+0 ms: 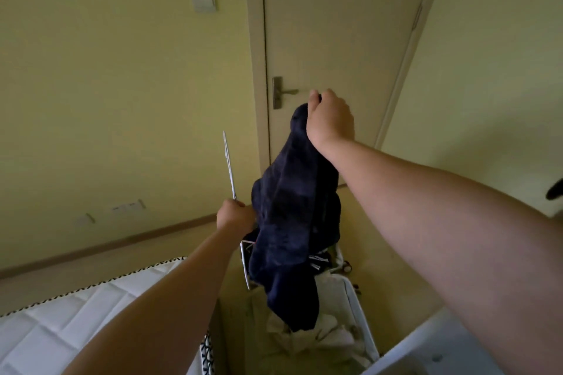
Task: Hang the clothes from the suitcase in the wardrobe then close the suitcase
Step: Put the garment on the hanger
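Observation:
A dark navy garment (292, 222) hangs bunched in the air in front of a closed door. My right hand (329, 119) grips its top end, raised near the door handle. My left hand (236, 216) grips a thin white hanger (229, 164) just left of the garment; the hanger's upper part points up, seen edge-on. Below, the open white suitcase (359, 310) lies on the floor with pale clothes (313, 335) and a dark striped item inside. The garment's lower end dangles over the suitcase.
A closed beige door (335, 24) with a metal lever handle (283, 92) is straight ahead. A white quilted mattress (76, 320) fills the lower left. The wall at left bears a switch and low sockets. A pale panel edge rises at right.

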Available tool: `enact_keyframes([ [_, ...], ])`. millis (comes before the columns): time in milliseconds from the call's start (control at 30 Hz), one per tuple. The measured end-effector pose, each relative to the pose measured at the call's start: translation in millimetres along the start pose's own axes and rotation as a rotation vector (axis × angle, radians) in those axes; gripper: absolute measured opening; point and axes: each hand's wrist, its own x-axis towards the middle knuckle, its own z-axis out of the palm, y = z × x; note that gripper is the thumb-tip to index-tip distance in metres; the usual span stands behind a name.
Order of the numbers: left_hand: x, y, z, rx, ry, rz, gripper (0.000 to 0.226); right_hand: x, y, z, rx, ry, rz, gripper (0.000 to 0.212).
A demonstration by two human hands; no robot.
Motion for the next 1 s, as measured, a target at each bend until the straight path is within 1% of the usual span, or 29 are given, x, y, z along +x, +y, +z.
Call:
enact_keyframes([
  [67, -3, 9, -2, -0.003, -0.036, -0.001, 0.025, -4, -13, -1, 0.12, -0.053, 0.007, 0.044],
  [133, 3, 16, -3, 0.039, -0.073, 0.023, 0.047, -6, -26, -5, 0.248, -0.097, 0.034, 0.041],
  [167, 3, 22, -6, 0.076, -0.075, 0.041, 0.056, -6, -32, -9, 0.343, -0.091, 0.071, 0.04],
  [200, -6, 33, -9, 0.112, -0.076, 0.062, 0.055, -5, -36, -14, 0.468, -0.086, 0.148, 0.038],
  [233, -10, 42, -11, 0.131, -0.07, 0.078, 0.047, -3, -40, -20, 0.607, -0.091, 0.248, 0.035],
  [267, -19, 52, -14, 0.144, -0.072, 0.099, 0.039, 0, -44, -27, 0.745, -0.122, 0.352, 0.031],
  [300, -26, 59, -16, 0.131, -0.09, 0.108, 0.039, 1, -47, -34, 0.871, -0.162, 0.437, 0.028],
  [333, -28, 63, -16, 0.096, -0.143, 0.123, 0.048, 4, -48, -40, 0.962, -0.189, 0.487, 0.029],
  [400, -22, 63, -17, -0.012, -0.346, 0.119, 0.086, 7, -53, -47, 1.068, -0.212, 0.502, 0.033],
  [433, -22, 64, -16, -0.02, -0.44, 0.115, 0.092, 6, -55, -51, 1.103, -0.217, 0.492, 0.033],
  [467, -22, 65, -15, -0.014, -0.506, 0.133, 0.087, 7, -58, -52, 1.125, -0.225, 0.482, 0.033],
  [500, -25, 67, -14, 0.001, -0.528, 0.16, 0.073, 7, -60, -52, 1.143, -0.234, 0.475, 0.032],
  [533, -30, 72, -11, 0.015, -0.506, 0.2, 0.057, 7, -63, -53, 1.153, -0.239, 0.467, 0.03],
  [567, -33, 76, -9, 0.013, -0.439, 0.232, 0.043, 7, -65, -54, 1.16, -0.236, 0.461, 0.027],
  [633, -31, 82, -7, -0.028, -0.282, 0.271, 0.031, 9, -64, -53, 1.16, -0.234, 0.445, 0.024],
  [700, -27, 89, -9, -0.079, -0.189, 0.284, 0.025, 13, -58, -52, 1.142, -0.221, 0.407, 0.025],
  [767, -25, 99, -12, -0.09, -0.142, 0.277, 0.026, 16, -49, -51, 1.027, -0.181, 0.38, 0.035],
  [833, -23, 110, -15, -0.096, -0.116, 0.278, 0.035, 18, -35, -48, 0.809, -0.103, 0.387, 0.038],
  [933, -19, 130, -22, -0.118, -0.067, 0.282, 0.042, 15, -13, -45, 0.443, 0.034, 0.354, 0.027],
  [967, -18, 137, -25, -0.141, -0.049, 0.281, 0.044, 13, -7, -45, 0.379, 0.043, 0.324, 0.023],
  [1000, -17, 144, -28, -0.165, -0.031, 0.28, 0.045, 12, -2, -45, 0.382, 0.024, 0.294, 0.023],
])
